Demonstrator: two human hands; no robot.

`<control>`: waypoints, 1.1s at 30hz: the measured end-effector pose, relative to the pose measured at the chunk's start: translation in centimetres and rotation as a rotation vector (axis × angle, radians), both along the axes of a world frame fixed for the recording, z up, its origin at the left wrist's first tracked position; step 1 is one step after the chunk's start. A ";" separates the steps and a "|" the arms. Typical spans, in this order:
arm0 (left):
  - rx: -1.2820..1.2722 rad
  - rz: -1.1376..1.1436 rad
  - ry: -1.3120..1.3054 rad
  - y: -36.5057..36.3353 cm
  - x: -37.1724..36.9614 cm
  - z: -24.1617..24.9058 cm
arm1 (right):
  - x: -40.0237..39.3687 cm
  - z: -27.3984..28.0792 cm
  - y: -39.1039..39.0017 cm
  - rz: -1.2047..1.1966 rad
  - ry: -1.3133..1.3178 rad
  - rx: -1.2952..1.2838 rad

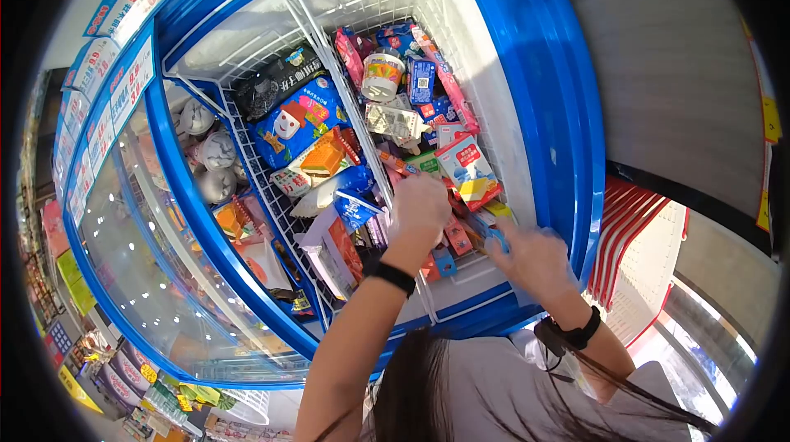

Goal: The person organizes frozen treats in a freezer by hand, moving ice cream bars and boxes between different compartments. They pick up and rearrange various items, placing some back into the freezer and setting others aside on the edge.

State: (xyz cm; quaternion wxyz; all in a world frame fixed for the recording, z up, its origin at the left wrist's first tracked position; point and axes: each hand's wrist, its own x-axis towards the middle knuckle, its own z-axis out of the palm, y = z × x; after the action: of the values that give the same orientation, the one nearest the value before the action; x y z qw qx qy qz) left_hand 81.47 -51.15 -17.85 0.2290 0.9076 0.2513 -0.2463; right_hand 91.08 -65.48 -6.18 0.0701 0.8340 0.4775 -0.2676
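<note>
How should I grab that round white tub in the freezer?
I'd come from straight above and grip the tub around its curved side. It's round and lies uncovered among the packs. The pink pack and blue pack sit close on either side, so you'd probably have to work down between them.

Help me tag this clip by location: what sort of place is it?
Probably a supermarket or convenience store: a blue chest freezer holds colourful packaged treats, price signs line its side, and red-edged shopping baskets stand stacked beside it.
</note>
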 end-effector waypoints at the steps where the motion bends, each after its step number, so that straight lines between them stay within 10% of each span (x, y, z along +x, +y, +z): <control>1: 0.005 -0.033 0.089 0.7 0.7 -1.3 | -0.1 0.1 -0.1 -0.001 -0.017 -0.017; 17: 0.094 -0.400 0.216 2.7 2.4 -9.6 | 0.2 0.8 -0.2 0.010 0.011 0.013; 33: -0.179 -0.227 -0.027 4.2 0.1 -4.7 | 3.5 6.9 -1.1 -0.123 0.026 0.567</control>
State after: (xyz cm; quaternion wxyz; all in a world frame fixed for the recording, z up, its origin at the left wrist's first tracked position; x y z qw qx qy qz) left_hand 81.60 -46.96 -22.60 0.2829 0.9095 0.1208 -0.2797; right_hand 94.62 -66.53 0.72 -0.1885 0.8442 0.4825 -0.1379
